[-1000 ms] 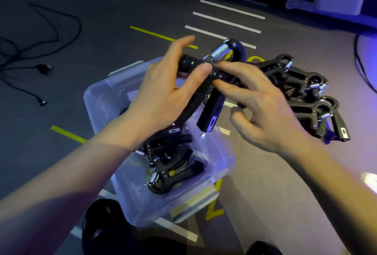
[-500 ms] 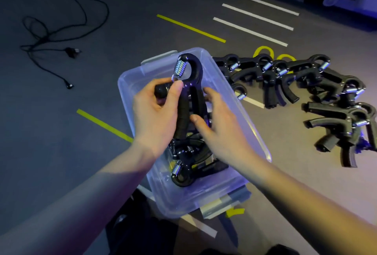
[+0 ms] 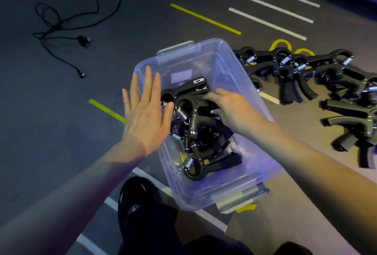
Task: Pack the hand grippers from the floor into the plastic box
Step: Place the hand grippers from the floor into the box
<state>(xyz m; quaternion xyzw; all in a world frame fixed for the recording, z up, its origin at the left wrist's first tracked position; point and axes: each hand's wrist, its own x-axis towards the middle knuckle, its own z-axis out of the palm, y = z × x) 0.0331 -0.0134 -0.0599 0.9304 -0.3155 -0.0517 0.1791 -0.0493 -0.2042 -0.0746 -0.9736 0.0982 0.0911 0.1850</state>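
While left hand (image 3: 145, 110) spreads flat, right hand (image 3: 230, 108) grips top hand gripper (image 3: 189, 99), handles far-right.

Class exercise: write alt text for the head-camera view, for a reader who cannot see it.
A person's right hand reaches into a clear plastic box on the floor, fingers on a black hand gripper atop others inside, while the left hand hovers flat and open at the box's left rim. More hand grippers lie on the floor to the right.

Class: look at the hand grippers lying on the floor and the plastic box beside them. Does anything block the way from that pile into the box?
Nothing visible does. The plastic box has no lid on, and the pile of hand grippers lies right beside its far wall on bare floor. Grippers already packed fill only part of the box.
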